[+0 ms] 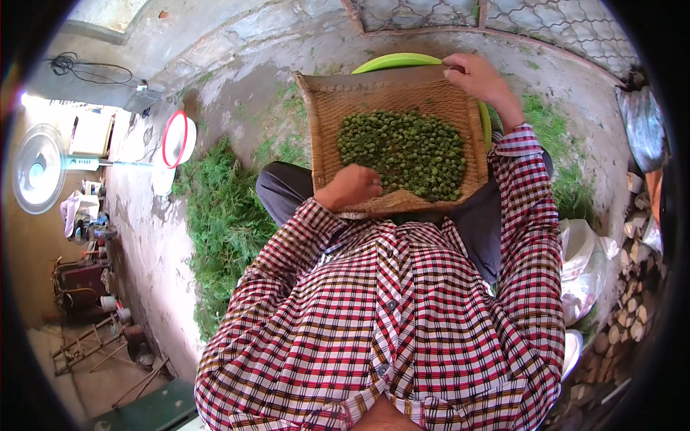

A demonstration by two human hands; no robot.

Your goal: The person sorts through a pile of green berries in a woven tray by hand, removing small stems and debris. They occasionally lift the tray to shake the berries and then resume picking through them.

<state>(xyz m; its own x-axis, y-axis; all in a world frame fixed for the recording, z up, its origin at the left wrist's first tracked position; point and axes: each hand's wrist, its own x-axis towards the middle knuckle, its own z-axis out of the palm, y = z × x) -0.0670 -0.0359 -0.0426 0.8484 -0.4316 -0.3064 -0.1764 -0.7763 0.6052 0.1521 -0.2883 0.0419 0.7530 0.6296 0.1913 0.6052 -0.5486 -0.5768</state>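
A woven winnowing basket (pixel 327 158) rests over my lap, tilted, its wooden rim along the sides. Small round green pods (pixel 424 154) are heaped across its middle and near part. At the near left edge, my left hand (pixel 350 188) is closed, its fingers curled beside the pods; what they hold, if anything, is hidden. My right hand (pixel 476 76) grips the far right corner of the basket, fingers bent over the rim. Under the basket's far and right sides shows a lime-green tub (pixel 397 61).
Cut leafy green stalks (pixel 226 223) lie piled on the concrete to my left. A plastic bag (pixel 578 269) stands at my right, near stacked firewood (pixel 625 309). A standing fan (pixel 43 169) and a red-rimmed white basin (pixel 180 140) are far left. A metal grille (pixel 546 32) borders the back.
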